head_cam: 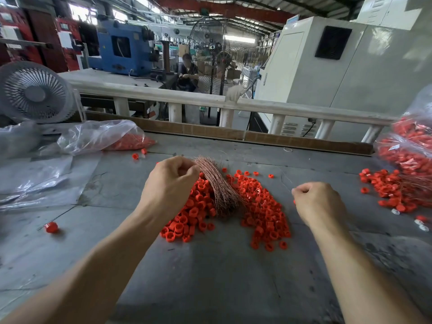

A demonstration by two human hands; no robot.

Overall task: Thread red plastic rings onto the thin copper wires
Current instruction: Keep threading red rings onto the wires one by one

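Left hand (171, 181), fingers curled, its grip pinching at the upper end of the copper wire bundle (217, 190). The bundle lies across the heap of red rings (264, 213) on the grey surface (210, 277), just right of and below that grip. Right hand (315, 202) clenched, its grip grasping a single thin wire (288, 181) rising from the fingertips; the heap lies immediately to its left.

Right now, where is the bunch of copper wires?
In the head view, the bunch of copper wires lies mid-table on the pile of red rings, just right of the left hand, whose fingertips touch its top end.
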